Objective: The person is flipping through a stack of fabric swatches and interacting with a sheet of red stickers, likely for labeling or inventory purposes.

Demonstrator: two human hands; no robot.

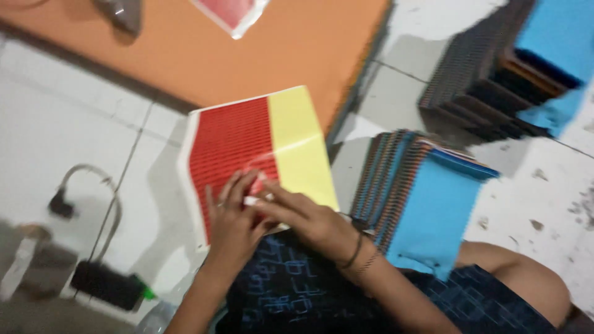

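A red-and-yellow printed sheet [260,145] lies near the middle of the scene, its near edge over the person's lap and its far edge overlapping an orange mat [272,43] on the white tiled floor [55,136]. Both hands rest on its near part. The left hand [232,219] lies flat on the red ribbed half with the fingers slightly spread and pressed down. The right hand [303,213], with dark bands at the wrist, reaches across from the right; its fingertips seem to pinch a small pale strip at the seam between red and yellow, though motion blur makes this uncertain.

The sheet looks thin, light and flexible, probably glossy card or film. A crease crosses the yellow half, so it likely bends and marks easily. It would handle best taken by an edge or corner, with a flat palm steadying it.

To the right a fanned stack of blue sheets [427,198] leans near the knee, with darker stacks [482,86] farther off. At the near left lie a black adapter [105,284] and its cable [93,179].
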